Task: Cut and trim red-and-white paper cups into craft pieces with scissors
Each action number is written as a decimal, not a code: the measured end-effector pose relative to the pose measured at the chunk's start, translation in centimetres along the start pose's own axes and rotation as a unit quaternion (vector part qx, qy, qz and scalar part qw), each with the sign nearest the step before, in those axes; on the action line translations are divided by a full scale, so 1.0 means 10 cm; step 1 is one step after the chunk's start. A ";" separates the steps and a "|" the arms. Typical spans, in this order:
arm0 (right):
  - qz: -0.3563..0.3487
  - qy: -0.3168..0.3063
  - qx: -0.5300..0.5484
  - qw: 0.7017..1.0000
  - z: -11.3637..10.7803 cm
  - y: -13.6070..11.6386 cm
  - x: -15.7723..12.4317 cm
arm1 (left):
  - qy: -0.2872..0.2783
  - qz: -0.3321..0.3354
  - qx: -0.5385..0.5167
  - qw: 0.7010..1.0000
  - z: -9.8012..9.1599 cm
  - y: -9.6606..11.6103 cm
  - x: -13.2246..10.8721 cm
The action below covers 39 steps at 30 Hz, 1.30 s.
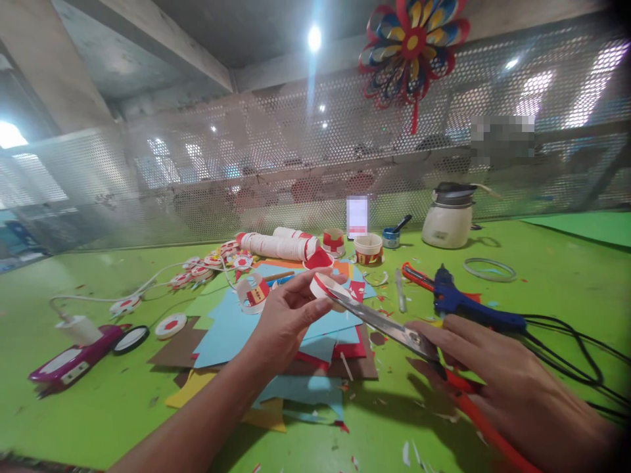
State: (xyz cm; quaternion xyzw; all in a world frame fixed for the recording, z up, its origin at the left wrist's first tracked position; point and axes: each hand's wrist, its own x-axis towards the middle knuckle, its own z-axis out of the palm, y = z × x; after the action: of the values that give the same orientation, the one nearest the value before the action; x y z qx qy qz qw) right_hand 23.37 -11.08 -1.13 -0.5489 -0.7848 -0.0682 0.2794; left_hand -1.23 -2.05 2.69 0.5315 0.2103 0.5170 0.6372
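Head view: left hand (288,315) pinches cup (325,286) above paper sheets (231,328), mid-table. Right hand (493,374) is clamped on scissors (389,326), blade tip at cup rim. Judgement: short snips, turn cup rather than blades, thumb clear.

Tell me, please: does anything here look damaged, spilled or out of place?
Small paper scraps litter the table. The paper sheets lie in a skewed pile. The cup in the left hand is cut open, scissors at it.

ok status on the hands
Left hand pinching red-and-white paper cup piece. Right hand on orange-handled steel scissors, blades at piece. Blue glue gun beside.
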 end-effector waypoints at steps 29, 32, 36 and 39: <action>0.111 -0.140 0.060 0.982 -0.03 -0.04 0.15 | 0.063 0.195 0.335 0.920 -0.09 -0.17 0.01; 0.122 -0.153 0.079 0.978 -0.03 -0.05 0.16 | 0.048 0.205 0.314 0.926 -0.07 -0.17 0.01; 0.124 -0.152 0.089 0.976 -0.03 -0.06 0.19 | 0.052 0.209 0.335 0.917 -0.07 -0.16 0.00; 0.127 -0.158 0.094 0.975 -0.02 -0.07 0.20 | 0.069 0.219 0.366 0.902 -0.08 -0.15 -0.01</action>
State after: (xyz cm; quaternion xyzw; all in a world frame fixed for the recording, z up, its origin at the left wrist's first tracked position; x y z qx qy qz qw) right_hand 22.37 -9.78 0.25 -0.6192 -0.7459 0.1298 0.2083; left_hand -1.26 -1.66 1.02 0.7229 0.3064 0.5653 0.2529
